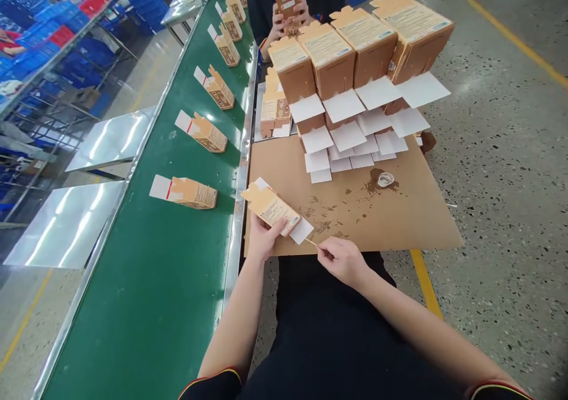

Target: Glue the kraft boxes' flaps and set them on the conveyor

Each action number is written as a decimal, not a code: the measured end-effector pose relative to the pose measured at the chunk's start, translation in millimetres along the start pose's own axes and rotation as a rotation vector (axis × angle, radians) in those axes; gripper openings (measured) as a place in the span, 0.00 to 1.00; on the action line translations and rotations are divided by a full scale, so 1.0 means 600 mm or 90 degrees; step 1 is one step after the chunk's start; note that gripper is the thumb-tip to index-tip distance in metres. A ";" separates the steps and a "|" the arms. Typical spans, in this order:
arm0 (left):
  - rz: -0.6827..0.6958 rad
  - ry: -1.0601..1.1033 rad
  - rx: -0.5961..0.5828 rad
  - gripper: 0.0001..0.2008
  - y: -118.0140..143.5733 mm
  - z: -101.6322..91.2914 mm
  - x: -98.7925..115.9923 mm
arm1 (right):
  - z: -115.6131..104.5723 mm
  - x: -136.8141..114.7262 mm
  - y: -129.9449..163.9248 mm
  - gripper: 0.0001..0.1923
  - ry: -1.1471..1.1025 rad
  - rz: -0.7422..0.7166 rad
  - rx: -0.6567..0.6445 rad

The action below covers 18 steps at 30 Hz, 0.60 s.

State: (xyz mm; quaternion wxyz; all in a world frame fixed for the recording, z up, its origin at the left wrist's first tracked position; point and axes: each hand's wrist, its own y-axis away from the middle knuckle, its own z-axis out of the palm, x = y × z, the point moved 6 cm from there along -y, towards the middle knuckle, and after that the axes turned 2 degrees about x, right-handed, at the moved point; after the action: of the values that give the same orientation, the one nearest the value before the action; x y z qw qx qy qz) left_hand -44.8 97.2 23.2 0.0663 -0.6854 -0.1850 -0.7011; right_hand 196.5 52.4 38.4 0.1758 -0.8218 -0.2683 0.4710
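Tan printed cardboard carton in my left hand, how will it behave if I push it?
The tan printed cardboard carton should feel fairly stiff, judging by its straight edges. Its white rectangular flap sticks out unsupported, so it would probably bend easily. With your left hand gripping it, the carton seems unlikely to tip.

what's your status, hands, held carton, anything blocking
Left hand gripping tan rectangular cardboard carton, white flap out. Right hand pinching thin pale stick by flap. Stacked tan-brown cartons beyond, apart from hands.
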 end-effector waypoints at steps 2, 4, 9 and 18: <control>0.009 -0.020 -0.004 0.44 0.005 0.001 0.006 | 0.011 -0.001 0.009 0.17 0.022 -0.020 -0.022; 0.011 -0.027 -0.008 0.45 0.010 0.004 0.008 | 0.016 0.001 0.016 0.18 0.047 -0.021 -0.044; 0.012 -0.030 -0.013 0.45 0.018 0.009 0.003 | 0.028 0.010 0.027 0.20 0.074 -0.002 -0.087; -0.004 -0.036 -0.030 0.44 0.018 0.008 -0.007 | 0.008 0.015 0.020 0.20 0.103 -0.024 -0.052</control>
State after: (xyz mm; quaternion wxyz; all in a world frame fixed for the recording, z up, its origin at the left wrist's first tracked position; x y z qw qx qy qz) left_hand -36.4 88.2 20.8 0.0424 -0.7058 -0.1723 -0.6858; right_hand 199.6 48.5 23.2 0.1722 -0.8583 -0.2876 0.3886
